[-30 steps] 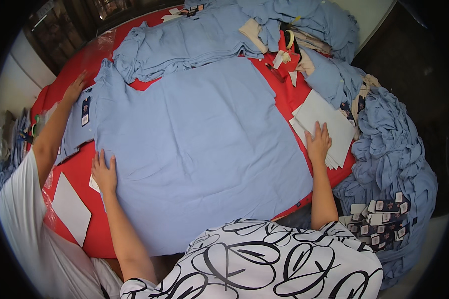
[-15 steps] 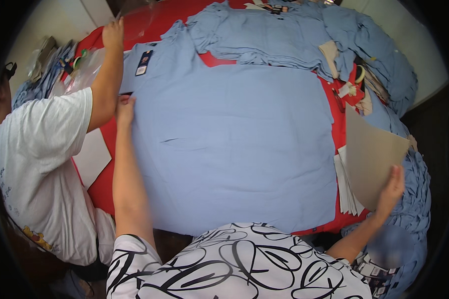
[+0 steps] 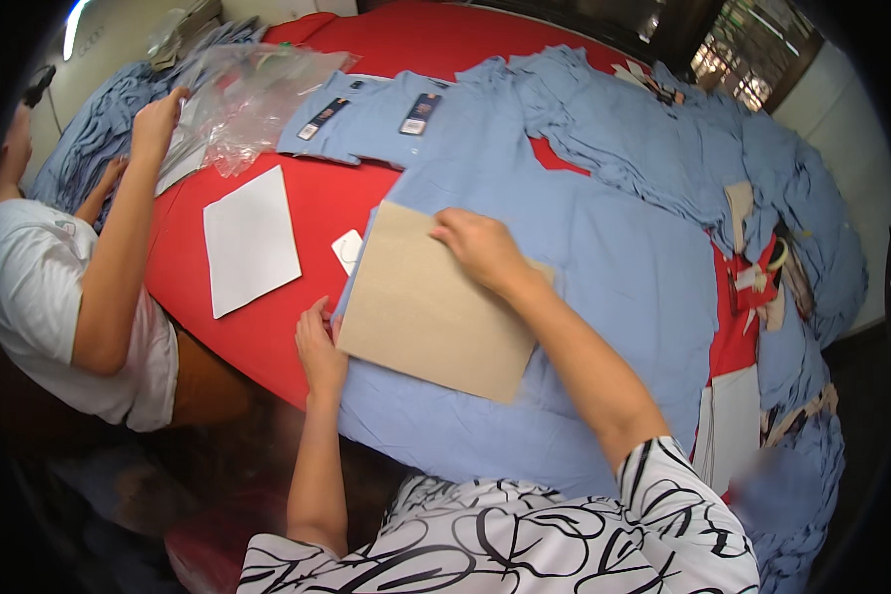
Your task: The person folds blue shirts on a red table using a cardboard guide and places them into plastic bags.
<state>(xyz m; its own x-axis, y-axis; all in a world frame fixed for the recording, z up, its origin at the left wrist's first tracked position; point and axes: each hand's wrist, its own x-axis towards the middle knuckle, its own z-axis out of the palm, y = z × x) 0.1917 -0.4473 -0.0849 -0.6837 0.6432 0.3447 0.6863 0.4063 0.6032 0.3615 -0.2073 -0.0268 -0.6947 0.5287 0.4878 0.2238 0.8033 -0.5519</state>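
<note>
A large light blue garment (image 3: 624, 297) lies spread over the red-covered table, and a tan cardboard sheet (image 3: 431, 307) rests at an angle on its left part. My right hand (image 3: 480, 252) grips the sheet by its upper edge, fingers bent over it. Beside the sheet's lower left corner is my left hand (image 3: 322, 346), its fingers apart at the garment's left edge. A small white hang tag (image 3: 347, 251) with a string loop lies just left of the sheet.
A co-worker in a white shirt (image 3: 40, 277) stands at the left, one arm raised near clear plastic bags (image 3: 252, 94). White sheets (image 3: 252, 243) lie on the red cloth (image 3: 178, 238). Tagged folded garments (image 3: 381, 119) sit beyond, with blue garment piles (image 3: 653, 129) at far right.
My right hand has brought the cardboard from the right side across onto the garment. My left hand is lower along the garment's edge. The co-worker's arm has moved left, and the view has turned left.
</note>
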